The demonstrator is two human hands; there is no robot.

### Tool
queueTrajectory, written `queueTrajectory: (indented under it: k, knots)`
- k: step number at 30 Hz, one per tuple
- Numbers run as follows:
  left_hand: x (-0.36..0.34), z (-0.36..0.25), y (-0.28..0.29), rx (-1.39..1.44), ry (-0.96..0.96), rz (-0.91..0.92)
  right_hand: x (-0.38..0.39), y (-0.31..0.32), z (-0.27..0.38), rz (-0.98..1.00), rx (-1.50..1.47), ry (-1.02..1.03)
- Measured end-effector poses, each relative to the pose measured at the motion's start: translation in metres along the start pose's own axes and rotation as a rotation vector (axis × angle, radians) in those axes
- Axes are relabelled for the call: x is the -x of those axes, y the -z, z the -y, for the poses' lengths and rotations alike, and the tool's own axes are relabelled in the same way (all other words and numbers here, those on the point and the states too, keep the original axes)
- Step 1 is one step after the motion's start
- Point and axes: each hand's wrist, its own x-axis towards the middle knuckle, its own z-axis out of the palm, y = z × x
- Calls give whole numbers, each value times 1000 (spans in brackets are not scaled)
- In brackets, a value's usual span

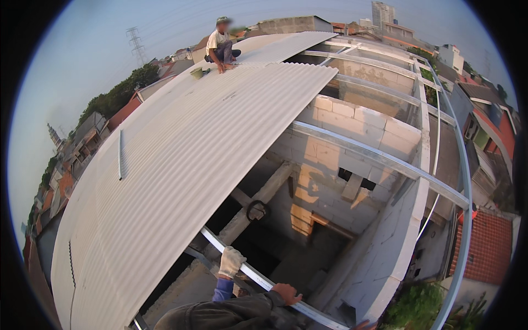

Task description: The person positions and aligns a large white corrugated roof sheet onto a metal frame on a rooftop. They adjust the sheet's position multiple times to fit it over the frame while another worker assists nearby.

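My left hand (231, 262), in a pale glove with a blue cuff, grips a light metal roof beam (210, 237) near the lower middle. Lower and to the right, my bare right hand (287, 293) is wrapped over the same beam, beside a dark sleeve (209, 313). Pale corrugated roofing sheets (165, 187) lie just left of my hands, their edge running diagonally above the open framing. Beneath the beam is a deep, shadowed opening with pale block walls (385, 258) and a concrete crossbeam (267, 192) carrying a dark coil.
A co-worker (219, 45) squats on the far sheets beside a pale bucket (196, 72). A loose metal strip (120, 154) lies on the left sheets. More metal beams (374, 154) span the drop to the right, bordered by a long rail (466, 236), with neighbouring roofs beyond (484, 242).
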Motion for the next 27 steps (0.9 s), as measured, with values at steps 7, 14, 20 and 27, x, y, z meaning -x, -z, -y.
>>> queueTrajectory:
  k: [7,14,20,27]
  knots:
    - [-30,48,-3,-228,-337,90,-10,6,3,-63,128,63]
    - [-34,54,-10,-322,-294,213,-32,17,29,-29,68,109]
    - [-35,41,-9,-328,-379,147,-23,11,-16,64,59,76]
    - [-22,52,-16,-336,-370,61,-65,12,-50,619,-130,69]
